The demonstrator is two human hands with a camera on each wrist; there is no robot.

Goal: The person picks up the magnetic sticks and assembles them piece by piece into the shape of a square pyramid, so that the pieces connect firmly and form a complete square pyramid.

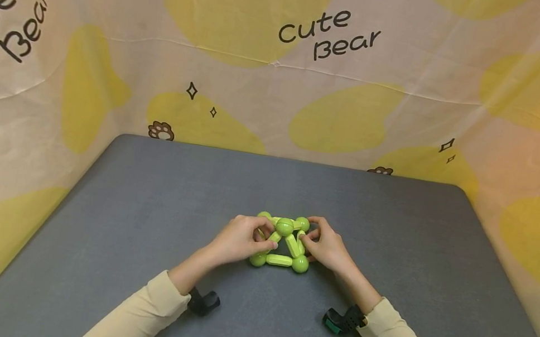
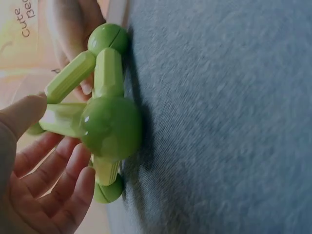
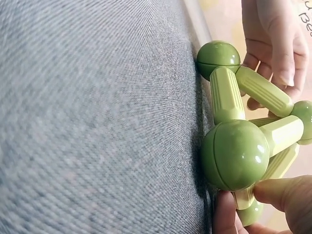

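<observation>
A pyramid-shaped frame of green balls and pale green ribbed rods stands on the grey table. One ball point(image 1: 285, 226) tops the sloping rods, and a front rod point(image 1: 279, 260) joins the two near balls. My left hand point(image 1: 243, 237) holds the frame's left side, its thumb lying by a sloping rod point(image 2: 63, 118) with the other fingers curled beneath. At the right side, my right hand point(image 1: 327, 246) pinches a low rod point(image 3: 243, 198) between thumb and finger, just behind the front right ball point(image 3: 235, 155). My fingers partly hide the frame's left side and rear.
Under the frame spreads a grey table point(image 1: 187, 181) with rounded far corners. A curtain point(image 1: 239, 86) with yellow patches and "Cute Bear" lettering surrounds it at the back and sides. Black wrist devices point(image 1: 203, 302) sit below both hands, near the cream sleeves.
</observation>
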